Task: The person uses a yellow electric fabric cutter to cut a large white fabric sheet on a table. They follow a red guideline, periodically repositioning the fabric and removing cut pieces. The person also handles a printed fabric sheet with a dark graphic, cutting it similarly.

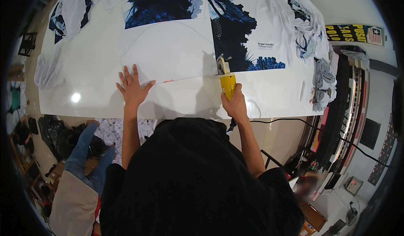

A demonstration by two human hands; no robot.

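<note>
My right hand [235, 104] is wrapped round the yellow body of an electric rotary fabric cutter [227, 84]. The cutter's metal head rests at the lower left corner of a dark blue printed panel, beside the white sleeve-shaped piece. Fingers spread, my left hand [134, 86] presses on the lower left of the white fabric [168, 55], which carries thin curved outlines. Above it lies a dark blue printed panel [166, 4]. To the right, the white and dark blue printed fabric [269, 29] stretches across the table. The blade's edge is too small to make out.
The glossy white table [84, 80] holds crumpled fabric [75, 13] at the far left and bundled pieces [324, 78] along its right edge. A black power cord [290, 119] runs off rightward. A person in jeans [86, 156] is at the lower left, near black plastic bags [54, 133].
</note>
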